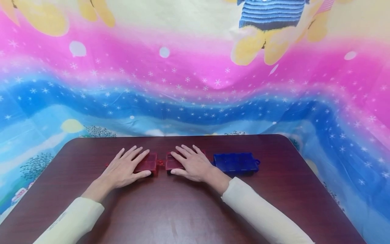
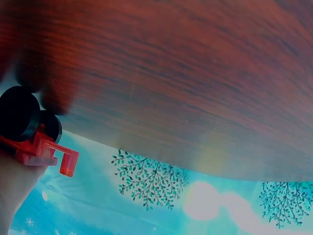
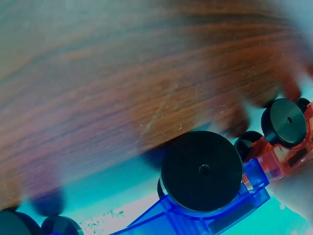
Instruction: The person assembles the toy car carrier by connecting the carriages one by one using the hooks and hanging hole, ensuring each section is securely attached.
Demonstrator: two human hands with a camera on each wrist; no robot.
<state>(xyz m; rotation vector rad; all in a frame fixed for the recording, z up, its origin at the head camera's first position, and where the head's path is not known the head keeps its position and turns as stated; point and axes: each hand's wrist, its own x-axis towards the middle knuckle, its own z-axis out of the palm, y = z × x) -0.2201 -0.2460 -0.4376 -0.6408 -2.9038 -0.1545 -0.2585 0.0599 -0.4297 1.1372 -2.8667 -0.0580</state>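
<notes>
My left hand point(image 1: 123, 171) lies over a see-through red toy train car point(image 1: 150, 162), its fingers straight and spread. On a second red car point(image 1: 173, 164), my right hand point(image 1: 195, 166) rests in the same way, with its thumb along the near side. A small red coupling point(image 1: 160, 163) sits between these cars. To the right stands a see-through blue car point(image 1: 236, 162) with a loop at its right end. In the left wrist view a red hook point(image 2: 68, 161) juts from the left car beside its black wheel point(image 2: 18, 113). Palms hide much of both red cars.
The cars stand in a row near the far edge of a dark brown wooden table point(image 1: 167, 210). Behind it hangs a pink and blue cloth point(image 1: 195, 78) with snowflakes and cartoon figures. Large black wheels point(image 3: 201, 171) carry the blue car.
</notes>
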